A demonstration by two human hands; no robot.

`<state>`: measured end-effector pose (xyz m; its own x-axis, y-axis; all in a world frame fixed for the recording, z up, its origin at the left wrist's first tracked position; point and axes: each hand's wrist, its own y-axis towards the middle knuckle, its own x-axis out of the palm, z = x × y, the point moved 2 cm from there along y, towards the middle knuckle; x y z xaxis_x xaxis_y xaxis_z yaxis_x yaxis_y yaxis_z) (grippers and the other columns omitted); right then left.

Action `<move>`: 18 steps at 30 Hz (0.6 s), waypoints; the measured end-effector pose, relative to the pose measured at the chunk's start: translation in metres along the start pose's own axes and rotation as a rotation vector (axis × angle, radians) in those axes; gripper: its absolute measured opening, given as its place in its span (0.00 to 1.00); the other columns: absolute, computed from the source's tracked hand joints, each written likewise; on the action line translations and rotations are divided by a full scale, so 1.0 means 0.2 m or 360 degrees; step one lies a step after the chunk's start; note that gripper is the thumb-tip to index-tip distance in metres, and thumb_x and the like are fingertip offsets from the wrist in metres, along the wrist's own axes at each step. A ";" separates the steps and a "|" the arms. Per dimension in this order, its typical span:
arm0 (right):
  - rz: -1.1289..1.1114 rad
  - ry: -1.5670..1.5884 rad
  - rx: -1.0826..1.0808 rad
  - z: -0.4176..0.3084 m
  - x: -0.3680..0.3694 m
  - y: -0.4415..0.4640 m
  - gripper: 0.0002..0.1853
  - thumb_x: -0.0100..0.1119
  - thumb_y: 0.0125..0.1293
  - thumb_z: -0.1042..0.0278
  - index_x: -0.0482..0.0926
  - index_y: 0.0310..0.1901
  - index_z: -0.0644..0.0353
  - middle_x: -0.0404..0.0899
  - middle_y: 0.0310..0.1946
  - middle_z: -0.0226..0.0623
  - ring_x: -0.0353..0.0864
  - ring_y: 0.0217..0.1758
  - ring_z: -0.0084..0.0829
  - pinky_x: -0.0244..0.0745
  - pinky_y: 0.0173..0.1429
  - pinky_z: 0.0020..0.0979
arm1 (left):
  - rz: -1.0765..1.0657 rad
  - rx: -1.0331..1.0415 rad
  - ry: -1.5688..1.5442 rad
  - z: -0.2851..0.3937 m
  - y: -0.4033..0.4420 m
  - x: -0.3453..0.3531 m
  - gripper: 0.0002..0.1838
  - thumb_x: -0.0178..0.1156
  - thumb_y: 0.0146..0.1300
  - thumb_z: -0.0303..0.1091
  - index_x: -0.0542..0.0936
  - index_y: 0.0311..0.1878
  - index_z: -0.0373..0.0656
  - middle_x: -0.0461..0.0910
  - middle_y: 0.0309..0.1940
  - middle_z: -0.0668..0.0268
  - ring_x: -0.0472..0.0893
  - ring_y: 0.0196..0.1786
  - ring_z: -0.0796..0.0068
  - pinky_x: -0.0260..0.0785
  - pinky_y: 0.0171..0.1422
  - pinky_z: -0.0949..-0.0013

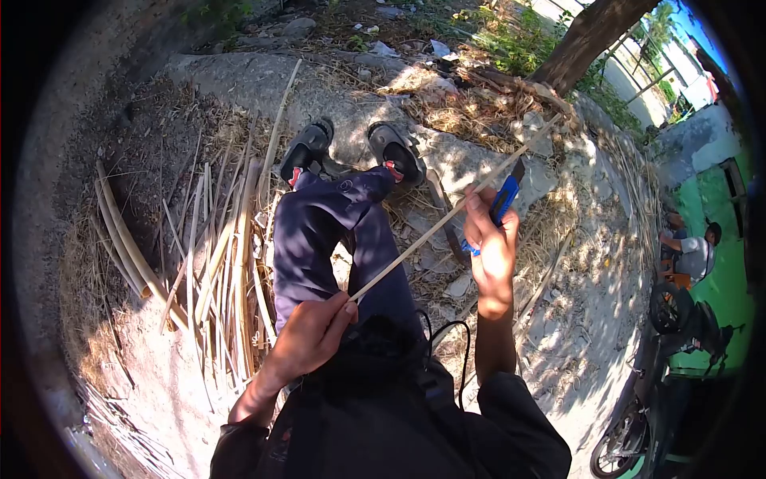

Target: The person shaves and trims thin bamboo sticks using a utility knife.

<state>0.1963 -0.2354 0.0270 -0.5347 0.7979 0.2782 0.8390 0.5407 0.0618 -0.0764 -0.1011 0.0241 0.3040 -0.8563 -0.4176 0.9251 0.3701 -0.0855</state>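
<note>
A long, thin strip that looks like split bamboo [415, 247] slants across in front of me, from my lap up to the right. My left hand [315, 334] is closed, pinching its near end between thumb and fingers. Farther along, my right hand [493, 243] is wrapped round a blue utility knife [504, 201], its dark blade pointing up and away. The thumb and fingertips of that hand lie against the strip, close beside the knife. Part of the knife's handle is hidden in the palm.
Split bamboo pieces [231, 271] lie piled left of my legs. A long curved tool [437, 191] rests on the ground by my right foot. A tree trunk [590, 44] leans at upper right. A seated person [696, 255] and a motorcycle [630, 435] are far right.
</note>
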 end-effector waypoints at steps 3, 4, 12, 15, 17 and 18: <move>-0.0067 0.0140 0.0079 0.00 -0.01 -0.01 0.09 0.67 0.76 0.71 0.85 0.52 0.67 0.83 0.29 0.24 0.58 0.20 0.09 0.49 0.26 0.21 | -0.0059 -0.0004 0.0084 0.05 0.02 -0.01 0.11 0.60 0.81 0.35 0.81 0.45 0.37 0.75 0.24 0.54 0.79 0.25 0.58 0.68 0.33 0.58; -0.0071 0.0184 0.0094 0.00 0.00 -0.01 0.08 0.67 0.77 0.71 0.85 0.52 0.66 0.82 0.29 0.23 0.58 0.20 0.09 0.49 0.26 0.22 | 0.0057 0.0025 0.0013 0.08 0.04 -0.01 0.10 0.62 0.80 0.36 0.82 0.49 0.37 0.77 0.26 0.54 0.80 0.27 0.58 0.69 0.34 0.59; -0.0189 0.0227 0.0154 0.02 0.03 -0.09 0.10 0.66 0.77 0.71 0.85 0.54 0.65 0.85 0.32 0.25 0.60 0.22 0.09 0.50 0.26 0.21 | 0.0281 0.0347 -0.0048 0.20 0.19 0.05 0.14 0.63 0.79 0.32 0.83 0.62 0.37 0.78 0.24 0.64 0.80 0.27 0.73 0.70 0.34 0.65; -0.0151 0.0078 0.0067 0.01 0.05 -0.11 0.13 0.66 0.77 0.70 0.84 0.58 0.66 0.87 0.35 0.28 0.60 0.23 0.09 0.50 0.26 0.21 | 0.0149 0.0240 -0.0073 0.19 0.21 0.07 0.12 0.60 0.81 0.31 0.84 0.58 0.36 0.75 0.21 0.67 0.75 0.23 0.75 0.68 0.33 0.67; -0.0160 -0.0196 -0.0113 -0.04 0.05 -0.14 0.18 0.65 0.78 0.69 0.81 0.64 0.67 0.90 0.41 0.33 0.66 0.25 0.09 0.57 0.27 0.19 | 0.0001 0.0126 -0.0295 0.18 0.22 0.07 0.11 0.56 0.83 0.31 0.86 0.54 0.35 0.71 0.18 0.69 0.71 0.21 0.77 0.67 0.32 0.68; -0.0162 -0.0195 -0.0111 -0.04 0.05 -0.14 0.18 0.65 0.78 0.69 0.81 0.64 0.67 0.90 0.41 0.33 0.66 0.25 0.09 0.57 0.27 0.19 | 0.0002 0.0123 -0.0295 0.18 0.22 0.07 0.11 0.56 0.83 0.31 0.86 0.54 0.35 0.71 0.18 0.69 0.71 0.21 0.77 0.67 0.32 0.68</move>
